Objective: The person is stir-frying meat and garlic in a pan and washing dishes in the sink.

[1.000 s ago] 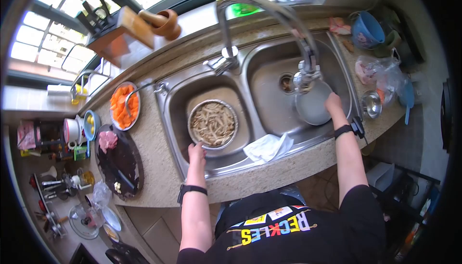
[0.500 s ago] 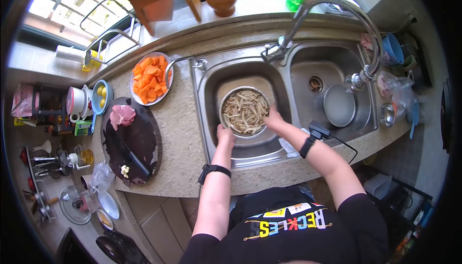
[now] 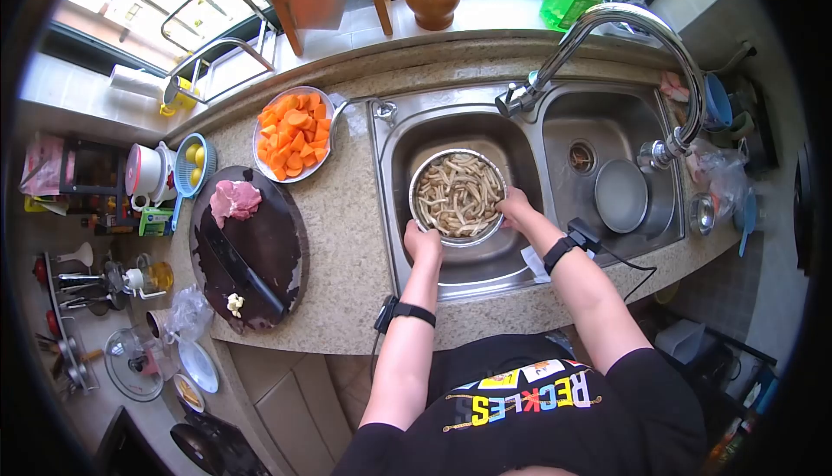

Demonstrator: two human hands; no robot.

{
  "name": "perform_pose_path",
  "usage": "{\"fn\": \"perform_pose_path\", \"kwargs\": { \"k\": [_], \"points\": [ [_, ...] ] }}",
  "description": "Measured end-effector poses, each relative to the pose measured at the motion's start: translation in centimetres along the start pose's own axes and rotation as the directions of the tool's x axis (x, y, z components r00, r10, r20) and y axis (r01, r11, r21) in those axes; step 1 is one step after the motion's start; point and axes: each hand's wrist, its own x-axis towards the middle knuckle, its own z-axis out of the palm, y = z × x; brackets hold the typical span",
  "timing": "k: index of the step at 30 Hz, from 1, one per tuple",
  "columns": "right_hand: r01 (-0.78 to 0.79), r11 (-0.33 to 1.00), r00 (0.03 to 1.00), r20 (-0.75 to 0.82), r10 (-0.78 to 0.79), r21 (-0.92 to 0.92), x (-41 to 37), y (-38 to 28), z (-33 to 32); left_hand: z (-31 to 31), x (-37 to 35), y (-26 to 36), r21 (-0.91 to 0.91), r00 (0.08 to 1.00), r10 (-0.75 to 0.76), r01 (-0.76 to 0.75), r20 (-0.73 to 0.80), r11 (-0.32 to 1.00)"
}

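A round metal bowl [image 3: 438,235] full of pale brownish strips [image 3: 459,194] is in the left sink basin [image 3: 520,164]. My left hand [image 3: 423,242] grips its near left rim, with the fingers mostly hidden beyond the edge. On the opposite side, my right hand [image 3: 515,205] has the right rim between thumb and fingers. The bowl looks roughly level, its strips lying loosely tangled up to near the rim. A white cloth or paper piece [image 3: 536,264] lies at the sink's front edge, below my right wrist.
On the left, a dark round cutting board [image 3: 269,251] carries raw meat [image 3: 235,201], a cleaver [image 3: 251,281] and chopped pale bits [image 3: 235,304]. Behind it stands a plate of carrot chunks [image 3: 295,135]. A chrome faucet [image 3: 641,12] arches over the right basin, which contains a grey bowl [image 3: 621,197].
The whole scene has shifted slightly to the right in view as the camera moved. Both hands stay at the bowl's rim, and the bowl keeps nearly the same place in the basin.
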Motion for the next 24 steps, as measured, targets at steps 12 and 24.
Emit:
{"fn": "perform_pose_path", "kwargs": {
  "k": [12,24],
  "points": [
    [0.285,0.958,0.936,0.227,-0.27,-0.037,-11.5,-3.8,0.1,-10.3,-6.8,7.2,-0.209,0.986,0.163,-0.15,0.042,0.966],
    [0.254,0.964,0.852,0.49,-0.185,-0.078,-17.0,-2.0,8.5,-22.2,-9.7,4.3,-0.31,0.996,0.088,-0.094,-0.034,0.946]
  ]
}}
